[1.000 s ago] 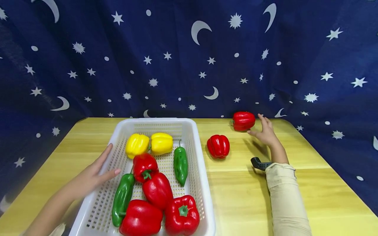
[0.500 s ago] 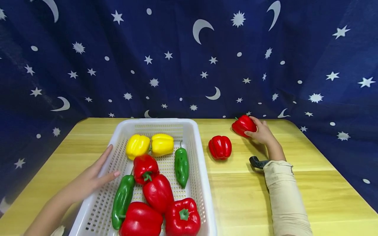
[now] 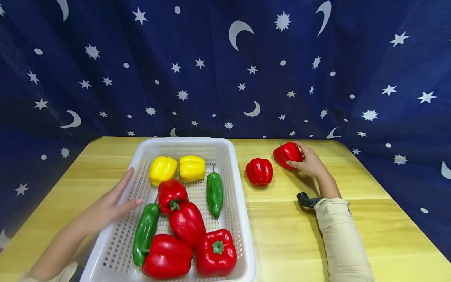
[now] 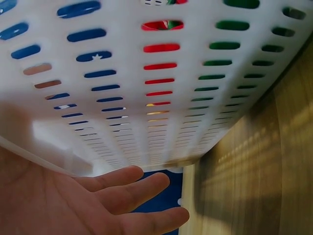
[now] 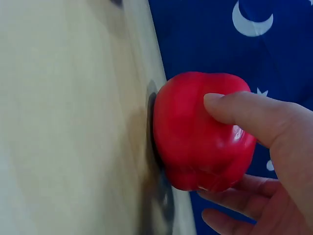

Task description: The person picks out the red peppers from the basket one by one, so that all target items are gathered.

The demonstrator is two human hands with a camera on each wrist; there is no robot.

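At the far right of the table, my right hand (image 3: 311,162) grips a red bell pepper (image 3: 288,155) from its right side. In the right wrist view the thumb presses on the front of this pepper (image 5: 203,132) and the other fingers lie behind it, with its underside close to the table. My left hand (image 3: 109,207) rests at the left rim of a white perforated basket (image 3: 243,219), thumb over the inside. The left wrist view has its fingers (image 4: 142,191) nearly straight, along the outside of the basket wall (image 4: 127,63).
Another red bell pepper (image 3: 259,172) lies between the basket and my right hand. Inside the basket are yellow bell peppers (image 3: 192,168), green peppers (image 3: 215,194) and several red bell peppers (image 3: 167,256). A dark blue starry curtain (image 3: 211,78) hangs behind the table (image 3: 282,243).
My right hand has closed in on the far red bell pepper and now grips it. That pepper has turned and shifted slightly nearer and left. The left hand stays at the basket rim.
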